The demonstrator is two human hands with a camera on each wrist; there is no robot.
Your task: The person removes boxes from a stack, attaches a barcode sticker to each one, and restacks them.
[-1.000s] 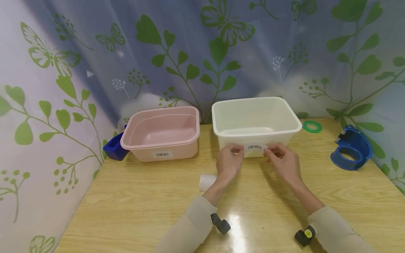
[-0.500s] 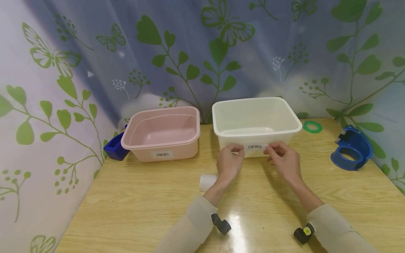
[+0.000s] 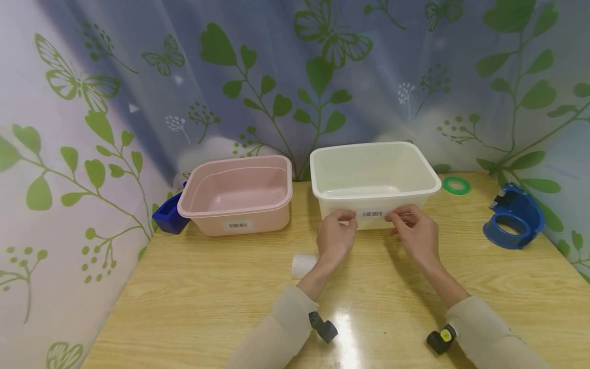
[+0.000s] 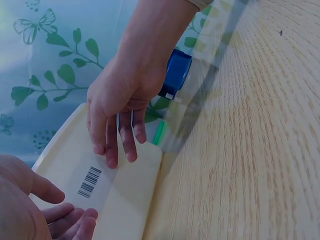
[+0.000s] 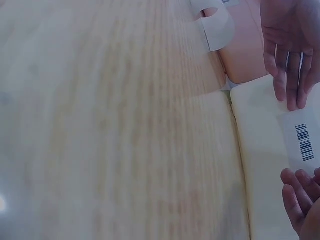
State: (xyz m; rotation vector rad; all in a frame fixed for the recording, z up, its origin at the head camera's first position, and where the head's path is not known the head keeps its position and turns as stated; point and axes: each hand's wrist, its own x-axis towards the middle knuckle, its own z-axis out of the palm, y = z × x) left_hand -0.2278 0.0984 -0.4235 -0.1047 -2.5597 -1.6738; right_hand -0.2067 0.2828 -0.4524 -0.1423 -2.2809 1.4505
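A whitish, see-through barcode label (image 3: pixel 372 214) lies along the front wall of the white plastic tub (image 3: pixel 375 196). My left hand (image 3: pixel 336 237) pinches the label's left end between thumb and fingers, close against the tub. At the other end, my right hand (image 3: pixel 415 236) pinches the label with its thumb and index finger. In the left wrist view the black bars of the barcode label (image 4: pixel 90 183) show between the two hands. From the right wrist, the left hand's fingers (image 5: pixel 292 90) reach down to the label's edge.
To the left stands a pink tub (image 3: pixel 239 225) with a similar barcode label, a dark blue box (image 3: pixel 169 218) beside it. A white roll (image 3: pixel 303 266) lies near my left wrist. A green ring (image 3: pixel 456 185) and a blue tape dispenser (image 3: pixel 513 218) are on the right.
The label was bowed upward between my hands and now lies flatter against the tub's wall. My hands have barely moved.
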